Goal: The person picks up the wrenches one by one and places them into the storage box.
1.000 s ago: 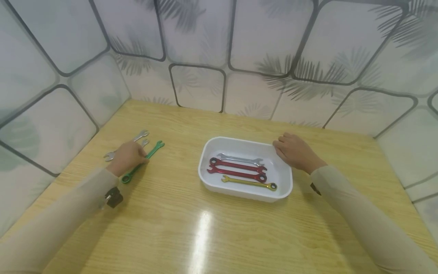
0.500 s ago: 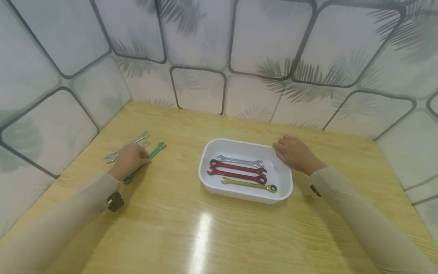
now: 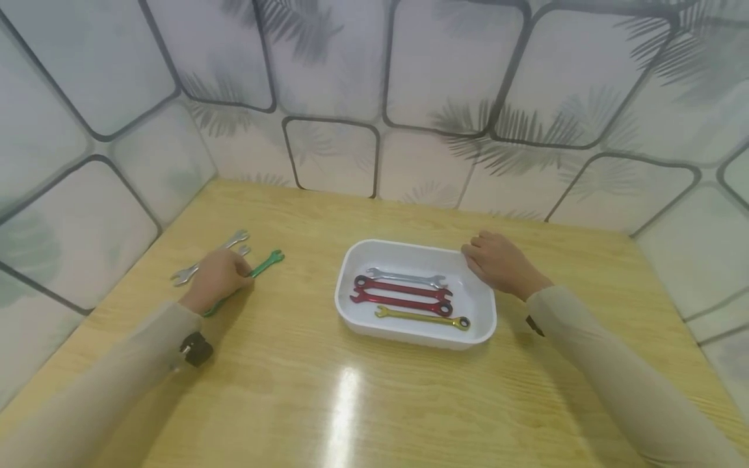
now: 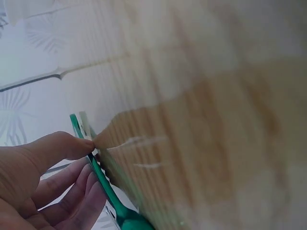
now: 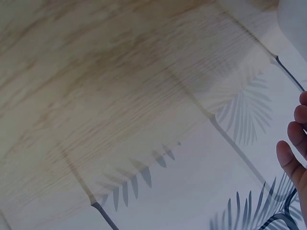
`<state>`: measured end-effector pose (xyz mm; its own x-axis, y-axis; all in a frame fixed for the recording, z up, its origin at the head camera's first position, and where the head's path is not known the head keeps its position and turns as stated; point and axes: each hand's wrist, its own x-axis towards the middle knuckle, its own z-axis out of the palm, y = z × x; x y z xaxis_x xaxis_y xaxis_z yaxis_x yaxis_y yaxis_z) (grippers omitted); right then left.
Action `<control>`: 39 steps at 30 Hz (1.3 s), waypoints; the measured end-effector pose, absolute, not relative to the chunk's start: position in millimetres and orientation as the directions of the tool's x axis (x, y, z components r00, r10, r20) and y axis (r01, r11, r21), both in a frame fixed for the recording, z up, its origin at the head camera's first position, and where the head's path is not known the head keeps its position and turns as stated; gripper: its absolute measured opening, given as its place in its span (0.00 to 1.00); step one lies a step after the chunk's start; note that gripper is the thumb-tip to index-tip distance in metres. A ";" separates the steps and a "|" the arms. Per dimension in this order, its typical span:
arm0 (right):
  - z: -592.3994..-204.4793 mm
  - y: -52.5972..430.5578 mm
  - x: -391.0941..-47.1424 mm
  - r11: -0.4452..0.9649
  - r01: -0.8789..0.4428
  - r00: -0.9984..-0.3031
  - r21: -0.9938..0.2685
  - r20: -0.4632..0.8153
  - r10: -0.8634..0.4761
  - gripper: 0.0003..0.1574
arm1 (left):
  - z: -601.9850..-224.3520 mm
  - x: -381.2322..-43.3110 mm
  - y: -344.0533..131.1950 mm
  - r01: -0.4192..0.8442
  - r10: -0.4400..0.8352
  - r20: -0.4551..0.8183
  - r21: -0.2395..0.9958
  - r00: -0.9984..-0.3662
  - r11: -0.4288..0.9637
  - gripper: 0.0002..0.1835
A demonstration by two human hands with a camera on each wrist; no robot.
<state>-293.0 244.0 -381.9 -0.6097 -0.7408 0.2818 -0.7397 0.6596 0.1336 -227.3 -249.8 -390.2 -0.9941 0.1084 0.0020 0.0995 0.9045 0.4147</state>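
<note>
My left hand pinches a green combination wrench at the left of the table in the head view. In the left wrist view the thumb lies over the wrench's shank, its fingers on the other side. Two silver open-end wrenches lie just beyond this hand, partly hidden by it. My right hand grips the far right rim of a white plastic tray. Inside the tray lie a silver open-end wrench, two red ratcheting wrenches and a gold ratcheting wrench, roughly parallel.
The light wood table meets patterned walls at the back and both sides. A small dark device sits under the left wrist. Bare tabletop separates the left hand from the tray.
The left hand stays on the green wrench, whose ring end has become more covered by the hand. The right hand keeps its place on the tray. The head view has shifted slightly.
</note>
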 end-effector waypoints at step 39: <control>-378.5 240.7 -294.4 0.678 -0.724 -0.641 0.122 0.242 -0.728 0.07 | -392.2 -230.7 -250.8 0.216 0.215 0.050 0.409 -0.975 0.887 0.09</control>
